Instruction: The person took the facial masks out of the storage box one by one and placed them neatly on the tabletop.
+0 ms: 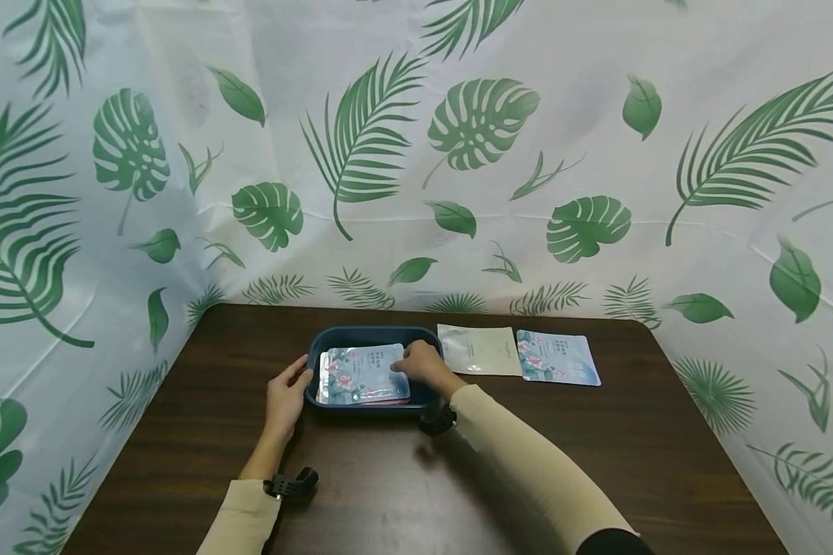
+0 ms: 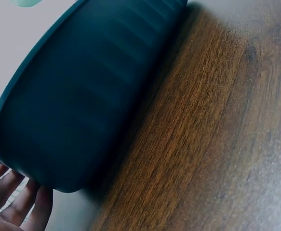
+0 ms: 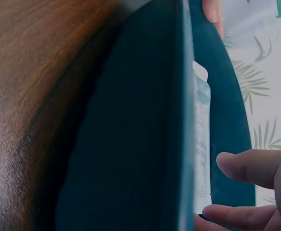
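Note:
A dark blue plastic basket (image 1: 378, 334) stands on the table with a stack of flat sachets in it. The top one is a light blue sachet (image 1: 371, 370) with pink flowers. My left hand (image 1: 286, 395) holds the basket's left end; in the left wrist view its fingers (image 2: 17, 195) lie against the outer wall. My right hand (image 1: 425, 364) reaches over the right rim, fingertips at the right end of the top sachet. In the right wrist view its thumb (image 3: 241, 165) stands apart from the fingers, and part of the sachets hides behind the basket wall.
To the right of the basket lie a cream sachet (image 1: 482, 351) and another light blue flowered sachet (image 1: 558, 358), side by side on the dark wooden table (image 1: 639, 455). A white curtain with green leaves (image 1: 500, 254) hangs behind and at both sides.

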